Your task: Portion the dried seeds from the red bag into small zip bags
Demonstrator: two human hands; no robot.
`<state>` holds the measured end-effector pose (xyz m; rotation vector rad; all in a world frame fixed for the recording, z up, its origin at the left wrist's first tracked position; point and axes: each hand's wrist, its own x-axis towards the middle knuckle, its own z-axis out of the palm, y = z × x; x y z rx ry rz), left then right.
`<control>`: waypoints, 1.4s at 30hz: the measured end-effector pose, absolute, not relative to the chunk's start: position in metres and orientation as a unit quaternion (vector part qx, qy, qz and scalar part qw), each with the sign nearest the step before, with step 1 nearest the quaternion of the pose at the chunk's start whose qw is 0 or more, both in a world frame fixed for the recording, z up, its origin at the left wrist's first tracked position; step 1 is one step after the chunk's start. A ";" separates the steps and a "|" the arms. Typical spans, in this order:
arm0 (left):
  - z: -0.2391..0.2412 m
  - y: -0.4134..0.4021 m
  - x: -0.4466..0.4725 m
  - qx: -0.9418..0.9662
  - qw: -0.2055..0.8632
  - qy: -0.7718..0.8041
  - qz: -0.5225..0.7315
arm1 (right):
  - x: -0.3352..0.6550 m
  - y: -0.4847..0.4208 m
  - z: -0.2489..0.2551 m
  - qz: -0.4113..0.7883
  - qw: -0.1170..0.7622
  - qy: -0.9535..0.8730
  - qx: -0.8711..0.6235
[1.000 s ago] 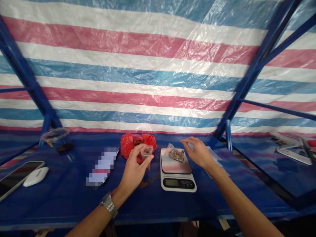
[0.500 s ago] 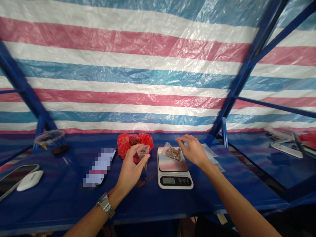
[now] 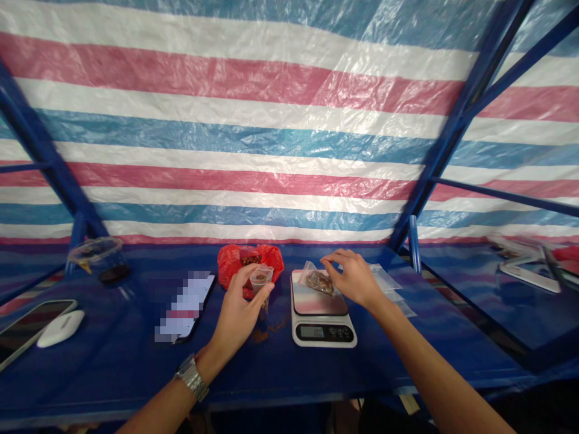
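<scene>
My left hand (image 3: 237, 313) is closed around a small clear plastic cup (image 3: 261, 278) with brown bits in it, held just left of a white kitchen scale (image 3: 322, 313). A small clear bag of brown pieces (image 3: 318, 281) lies on the scale's platform. My right hand (image 3: 355, 278) hovers over the bag's right edge, fingers slightly curled and apart, at or just above the bag. A red plastic bag (image 3: 231, 263) with dark contents sits behind the cup. Brown crumbs (image 3: 270, 330) lie on the blue table between cup and scale.
A phone (image 3: 184, 306) lies left of my left hand. Far left are a tablet (image 3: 20, 330), a white mouse (image 3: 60, 320) and a lidded clear container (image 3: 98, 258). Clear empty bags (image 3: 391, 289) lie right of the scale. Blue frame posts (image 3: 414, 244) stand behind.
My right hand has drifted left and down toward the bag on the scale. The left hand keeps the cup in nearly the same spot.
</scene>
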<state>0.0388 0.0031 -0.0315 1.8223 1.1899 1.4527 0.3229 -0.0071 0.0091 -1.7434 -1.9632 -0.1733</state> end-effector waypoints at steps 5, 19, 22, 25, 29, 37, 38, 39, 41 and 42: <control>-0.031 0.003 0.040 0.667 0.273 0.437 0.538 | 0.317 -0.006 0.005 -0.038 0.184 -0.739 -0.647; -0.027 -0.002 0.032 0.665 0.267 0.449 0.534 | 0.244 0.013 0.024 0.030 0.353 -0.772 -0.528; -0.027 0.001 0.029 0.666 0.250 0.456 0.535 | 0.219 -0.008 0.035 0.113 0.373 -0.812 -0.434; -0.027 0.002 0.027 0.674 0.238 0.463 0.523 | 0.204 -0.018 0.037 0.123 0.372 -0.815 -0.426; -0.027 0.000 0.028 0.679 0.228 0.476 0.510 | 0.199 -0.016 0.026 0.192 0.403 -0.777 -0.444; -0.026 -0.005 0.027 0.686 0.223 0.460 0.518 | 0.197 -0.004 0.022 0.205 0.467 -0.734 -0.449; -0.025 -0.005 0.026 0.680 0.233 0.456 0.524 | 0.197 -0.003 0.024 0.201 0.482 -0.726 -0.448; -0.024 -0.005 0.024 0.672 0.249 0.451 0.532 | 0.197 -0.002 0.025 0.199 0.497 -0.718 -0.445; -0.022 -0.004 0.021 0.656 0.290 0.444 0.538 | 0.196 0.000 0.027 0.205 0.523 -0.703 -0.436; -0.022 -0.004 0.019 0.652 0.309 0.440 0.535 | 0.195 0.000 0.028 0.210 0.531 -0.699 -0.431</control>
